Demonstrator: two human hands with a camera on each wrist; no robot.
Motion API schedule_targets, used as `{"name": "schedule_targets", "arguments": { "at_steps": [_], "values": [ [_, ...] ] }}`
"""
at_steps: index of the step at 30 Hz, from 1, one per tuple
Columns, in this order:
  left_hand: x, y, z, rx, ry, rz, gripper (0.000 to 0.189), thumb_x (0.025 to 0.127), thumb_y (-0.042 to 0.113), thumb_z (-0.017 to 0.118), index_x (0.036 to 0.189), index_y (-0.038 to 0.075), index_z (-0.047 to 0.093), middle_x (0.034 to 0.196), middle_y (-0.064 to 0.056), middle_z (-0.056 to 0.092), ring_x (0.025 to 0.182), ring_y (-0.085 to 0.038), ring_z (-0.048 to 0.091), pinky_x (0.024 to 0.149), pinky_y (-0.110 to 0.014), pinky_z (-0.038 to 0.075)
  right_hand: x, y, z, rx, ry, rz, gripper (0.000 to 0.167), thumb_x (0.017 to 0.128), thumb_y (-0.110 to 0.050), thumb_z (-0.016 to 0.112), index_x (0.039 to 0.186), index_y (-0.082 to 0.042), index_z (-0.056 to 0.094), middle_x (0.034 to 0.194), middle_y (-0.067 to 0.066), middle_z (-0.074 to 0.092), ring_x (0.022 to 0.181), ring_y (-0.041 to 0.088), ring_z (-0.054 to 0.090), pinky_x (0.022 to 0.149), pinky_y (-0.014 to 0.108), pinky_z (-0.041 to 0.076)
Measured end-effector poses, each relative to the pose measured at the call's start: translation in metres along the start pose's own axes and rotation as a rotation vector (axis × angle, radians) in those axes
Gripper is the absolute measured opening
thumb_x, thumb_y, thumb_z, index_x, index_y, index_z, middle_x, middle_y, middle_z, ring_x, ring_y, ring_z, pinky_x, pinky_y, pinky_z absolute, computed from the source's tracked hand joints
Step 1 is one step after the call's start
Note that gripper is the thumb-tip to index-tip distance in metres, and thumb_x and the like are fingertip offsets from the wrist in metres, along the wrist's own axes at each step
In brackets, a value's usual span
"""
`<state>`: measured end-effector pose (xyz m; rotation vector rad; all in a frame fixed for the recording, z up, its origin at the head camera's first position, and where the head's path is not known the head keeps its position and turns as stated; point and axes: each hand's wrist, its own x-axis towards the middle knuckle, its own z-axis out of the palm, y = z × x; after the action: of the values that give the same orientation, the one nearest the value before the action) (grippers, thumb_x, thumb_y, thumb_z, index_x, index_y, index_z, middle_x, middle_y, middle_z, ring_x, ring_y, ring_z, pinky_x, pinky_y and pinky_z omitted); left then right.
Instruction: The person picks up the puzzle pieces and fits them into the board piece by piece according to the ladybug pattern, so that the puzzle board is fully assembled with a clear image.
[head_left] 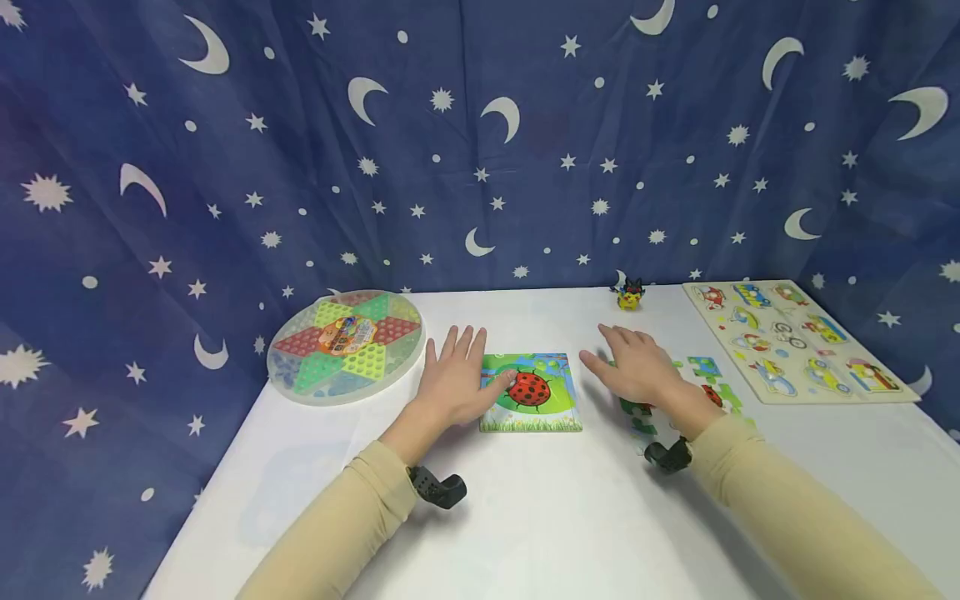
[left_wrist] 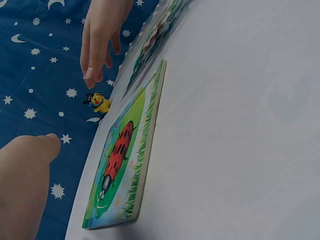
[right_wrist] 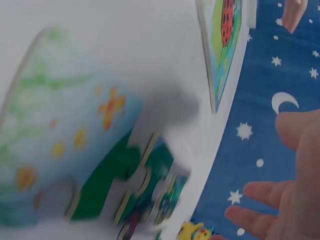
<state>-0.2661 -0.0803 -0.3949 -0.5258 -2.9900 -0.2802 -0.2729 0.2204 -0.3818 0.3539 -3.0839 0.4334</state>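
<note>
A square ladybug picture board lies flat on the white table. My left hand is held at its left edge with fingers straight and spread, and the thumb overlaps the ladybug in the head view. In the left wrist view a gap shows between that thumb and the board. My right hand hovers over loose jigsaw pieces right of the board, fingers extended and holding nothing. The right wrist view shows green and pale blue pieces beneath it; the hand partly hides them in the head view.
A round Chinese checkers board lies at the left. A wooden peg puzzle board with vehicle pictures lies at the right. A small yellow figurine stands by the back edge, before a blue star-and-moon curtain.
</note>
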Motion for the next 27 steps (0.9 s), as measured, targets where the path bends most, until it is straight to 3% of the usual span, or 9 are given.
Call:
{"name": "schedule_targets", "arguments": {
  "at_steps": [6, 14, 22, 27],
  "values": [
    [-0.008, -0.004, 0.010, -0.057, 0.046, 0.031, 0.093, 0.098, 0.072, 0.042, 0.162, 0.007, 0.027, 0.165, -0.016, 0.028, 0.154, -0.037, 0.016, 0.123, -0.060, 0.013, -0.007, 0.016, -0.004, 0.001, -0.009, 0.012, 0.077, 0.103, -0.054, 0.051, 0.153, 0.003, 0.040, 0.152, 0.033, 0.040, 0.136, 0.061, 0.033, 0.108, 0.073, 0.032],
    [-0.038, -0.004, 0.036, -0.196, 0.023, 0.029, 0.100, 0.090, 0.073, 0.054, 0.161, 0.007, 0.031, 0.164, -0.018, 0.031, 0.153, -0.037, 0.021, 0.124, -0.052, 0.017, -0.007, 0.037, 0.002, -0.001, -0.016, 0.000, 0.058, 0.099, -0.033, 0.067, 0.141, 0.004, 0.054, 0.138, 0.032, 0.054, 0.128, 0.057, 0.043, 0.105, 0.068, 0.036],
    [-0.052, -0.007, 0.050, -0.218, 0.066, 0.045, 0.096, 0.091, 0.072, 0.055, 0.160, 0.009, 0.033, 0.160, -0.018, 0.037, 0.151, -0.036, 0.026, 0.125, -0.047, 0.015, -0.003, 0.049, 0.001, 0.017, -0.020, -0.027, 0.055, 0.096, -0.030, 0.071, 0.134, 0.008, 0.059, 0.126, 0.031, 0.061, 0.120, 0.052, 0.052, 0.104, 0.066, 0.038],
    [-0.053, -0.009, 0.052, -0.195, 0.064, 0.055, 0.090, 0.094, 0.068, 0.054, 0.158, 0.007, 0.038, 0.160, -0.017, 0.038, 0.151, -0.035, 0.027, 0.125, -0.046, 0.014, 0.004, 0.051, -0.007, 0.003, -0.108, 0.047, 0.067, 0.094, -0.041, 0.073, 0.137, 0.008, 0.057, 0.129, 0.029, 0.061, 0.123, 0.053, 0.049, 0.104, 0.065, 0.040]
  ]
}}
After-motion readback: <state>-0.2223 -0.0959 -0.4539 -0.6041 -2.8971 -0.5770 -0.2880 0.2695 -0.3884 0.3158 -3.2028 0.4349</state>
